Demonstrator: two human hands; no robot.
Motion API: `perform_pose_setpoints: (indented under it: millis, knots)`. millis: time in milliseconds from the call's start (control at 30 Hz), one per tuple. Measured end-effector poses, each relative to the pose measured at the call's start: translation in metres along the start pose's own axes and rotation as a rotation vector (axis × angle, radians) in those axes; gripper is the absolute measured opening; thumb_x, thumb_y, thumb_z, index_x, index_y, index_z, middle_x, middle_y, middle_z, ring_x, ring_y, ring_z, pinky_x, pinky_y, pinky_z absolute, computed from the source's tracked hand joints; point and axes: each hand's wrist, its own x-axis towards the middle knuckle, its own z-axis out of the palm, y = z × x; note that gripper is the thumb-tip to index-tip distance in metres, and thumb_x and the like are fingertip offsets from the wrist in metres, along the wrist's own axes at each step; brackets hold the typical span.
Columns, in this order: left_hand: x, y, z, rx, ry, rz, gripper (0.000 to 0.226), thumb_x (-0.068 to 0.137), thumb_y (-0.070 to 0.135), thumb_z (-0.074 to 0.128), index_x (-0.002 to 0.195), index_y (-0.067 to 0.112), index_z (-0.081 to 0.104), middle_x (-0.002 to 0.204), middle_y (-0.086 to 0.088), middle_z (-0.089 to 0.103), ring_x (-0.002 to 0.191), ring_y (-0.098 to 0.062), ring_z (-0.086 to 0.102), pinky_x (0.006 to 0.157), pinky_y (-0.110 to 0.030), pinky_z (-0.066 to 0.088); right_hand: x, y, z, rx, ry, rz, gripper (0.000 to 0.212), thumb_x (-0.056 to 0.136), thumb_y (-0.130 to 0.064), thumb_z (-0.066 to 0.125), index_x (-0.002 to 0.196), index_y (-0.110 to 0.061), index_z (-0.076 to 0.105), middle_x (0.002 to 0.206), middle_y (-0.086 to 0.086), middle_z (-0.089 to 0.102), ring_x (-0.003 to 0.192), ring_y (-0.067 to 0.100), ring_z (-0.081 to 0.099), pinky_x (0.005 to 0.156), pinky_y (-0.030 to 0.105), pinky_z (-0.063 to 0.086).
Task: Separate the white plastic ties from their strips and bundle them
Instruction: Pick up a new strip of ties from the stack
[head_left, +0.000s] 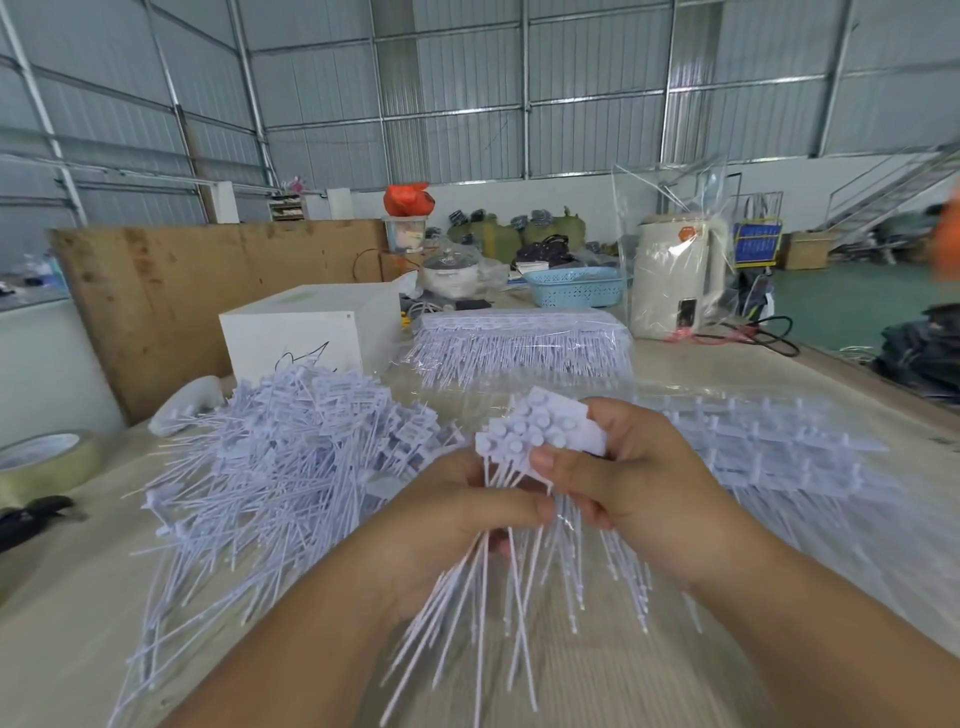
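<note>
Corrugated metal walls rise behind a pale bench (675, 670) strewn with white plastic. At lower centre, both hands meet on one bunch of ties (540, 441): the left hand (457, 525) grips the thin tails, the right hand (623, 467) pinches just under the square heads. A loose pile of ties (270, 467) lies at centre left, unseparated strips (779, 452) at right. Ties look light, springy and slippery; holding near the heads seems surest.

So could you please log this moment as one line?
left hand: grips ties | right hand: grips same ties | loose pile: left | strips: right | table
</note>
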Motion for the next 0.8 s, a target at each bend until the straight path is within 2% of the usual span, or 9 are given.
perform_pose_setpoints:
  millis: [100,233,367,433,467,533,600,667,800]
  knots:
    - [-0.002,-0.002,0.003,-0.038,-0.059,-0.099,0.019,0.077,0.001,0.071,0.071,0.018,0.075,0.071,-0.007,0.070,0.058,-0.012,0.063,0.052,-0.020,0.049,0.000,0.001,0.000,0.010,0.089,-0.035,0.011,0.085,-0.002,0.070,0.089,-0.011,0.067,0.054,-0.011,0.062,0.043,-0.001,0.052,0.043,0.009,0.038]
    - [-0.002,0.004,-0.002,-0.099,-0.051,-0.125,0.011,0.078,0.004,0.072,0.075,0.015,0.070,0.057,-0.007,0.058,0.043,-0.016,0.050,0.049,-0.027,0.052,0.001,0.002,-0.003,-0.034,0.167,-0.089,0.012,0.086,-0.007,0.071,0.084,-0.018,0.067,0.054,-0.012,0.060,0.044,0.000,0.051,0.045,0.012,0.039]
    - [-0.001,0.004,-0.007,0.051,0.063,-0.071,0.030,0.091,0.017,0.062,0.065,0.031,0.068,0.048,0.007,0.034,0.037,-0.007,0.028,0.038,-0.017,0.030,0.002,0.005,-0.001,-0.028,0.207,0.008,0.015,0.082,-0.018,0.075,0.091,-0.018,0.064,0.058,0.007,0.061,0.043,0.013,0.049,0.043,0.024,0.042]
    - [0.002,0.005,-0.012,0.116,0.181,-0.045,0.032,0.094,0.028,0.058,0.065,0.038,0.069,0.046,0.011,0.032,0.035,-0.005,0.027,0.038,-0.014,0.024,0.001,0.006,0.000,-0.026,0.148,0.125,0.034,0.076,-0.025,0.078,0.103,-0.020,0.057,0.067,0.015,0.065,0.045,0.015,0.052,0.046,0.026,0.044]
    - [0.004,0.005,-0.017,0.160,0.276,-0.038,0.032,0.095,0.033,0.057,0.066,0.040,0.068,0.044,0.014,0.035,0.034,-0.004,0.029,0.038,-0.015,0.024,0.000,0.005,0.001,-0.078,0.102,0.176,0.038,0.077,-0.026,0.078,0.107,-0.022,0.054,0.067,0.011,0.066,0.045,0.014,0.053,0.047,0.025,0.044]
    - [0.008,0.006,-0.031,0.240,0.498,-0.020,0.028,0.094,0.036,0.055,0.069,0.033,0.066,0.043,0.015,0.041,0.034,-0.003,0.034,0.043,-0.023,0.025,-0.003,0.006,0.002,-0.340,-0.010,0.203,0.028,0.082,-0.029,0.075,0.103,-0.027,0.056,0.062,-0.002,0.064,0.047,0.009,0.054,0.048,0.024,0.043]
    - [0.009,0.004,-0.050,0.370,0.680,0.012,0.025,0.092,0.028,0.053,0.071,0.017,0.056,0.052,0.006,0.044,0.043,-0.012,0.037,0.050,-0.029,0.024,-0.007,0.008,0.003,-0.737,-0.129,0.116,0.013,0.086,-0.036,0.069,0.091,-0.027,0.059,0.064,-0.008,0.061,0.051,0.003,0.051,0.054,0.026,0.044]
    - [0.007,0.001,-0.067,0.592,0.761,0.033,0.019,0.091,0.018,0.047,0.073,0.013,0.046,0.060,-0.003,0.046,0.051,-0.019,0.040,0.052,-0.031,0.027,-0.012,0.009,0.007,-0.944,-0.236,0.042,0.014,0.089,-0.040,0.063,0.083,-0.028,0.059,0.065,-0.012,0.055,0.055,-0.002,0.048,0.058,0.023,0.041]
    - [0.005,-0.002,-0.082,0.867,0.795,-0.006,0.011,0.089,0.011,0.044,0.092,0.014,0.055,0.082,-0.009,0.060,0.069,-0.027,0.056,0.055,-0.032,0.040,-0.019,0.002,0.012,-1.030,-0.421,0.126,0.016,0.090,-0.045,0.059,0.083,-0.030,0.059,0.061,-0.014,0.050,0.053,-0.004,0.044,0.053,0.021,0.034]
